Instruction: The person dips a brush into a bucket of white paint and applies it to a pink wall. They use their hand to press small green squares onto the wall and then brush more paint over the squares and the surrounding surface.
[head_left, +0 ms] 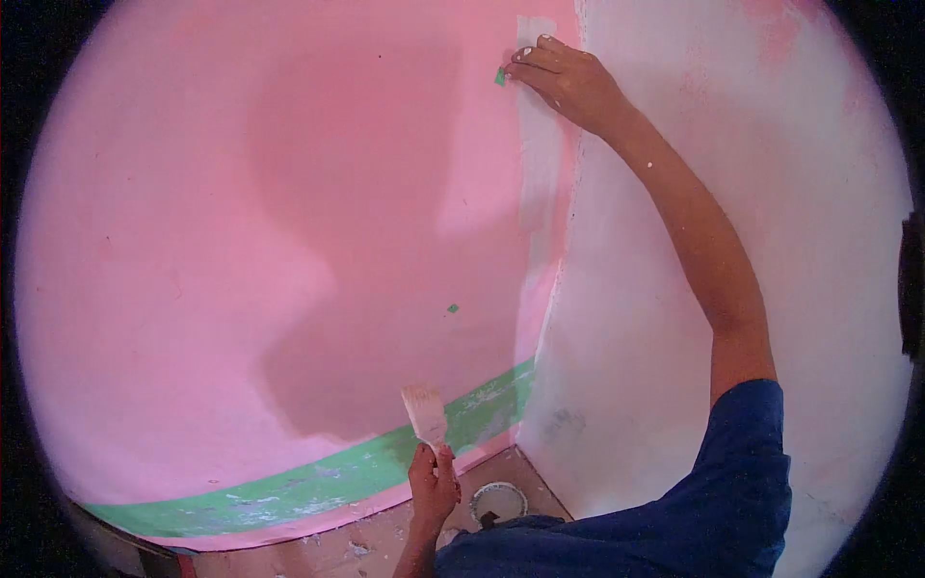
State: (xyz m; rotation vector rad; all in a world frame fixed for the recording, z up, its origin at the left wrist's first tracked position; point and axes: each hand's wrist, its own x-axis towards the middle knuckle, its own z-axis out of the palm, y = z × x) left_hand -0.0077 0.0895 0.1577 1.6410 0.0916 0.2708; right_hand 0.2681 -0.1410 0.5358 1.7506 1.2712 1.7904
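My right hand (568, 82) is raised to the pink wall (366, 144) near the corner, its fingertips closed on a small green piece (500, 76) beside a pale vertical strip (538, 173). Low in the view, my left hand (434, 482) is wrapped round the handle of a paintbrush (425, 412). The brush's pale, wide bristles point up in front of the green band. Another small green piece (453, 308) is on the pink wall above the brush.
A whitish wall (655, 318) meets the pink one at the corner. A green band (318, 491) with pale patches runs along the wall's base. A round container (499, 500) stands on the spattered floor (361, 551). Shadows fall on the pink wall.
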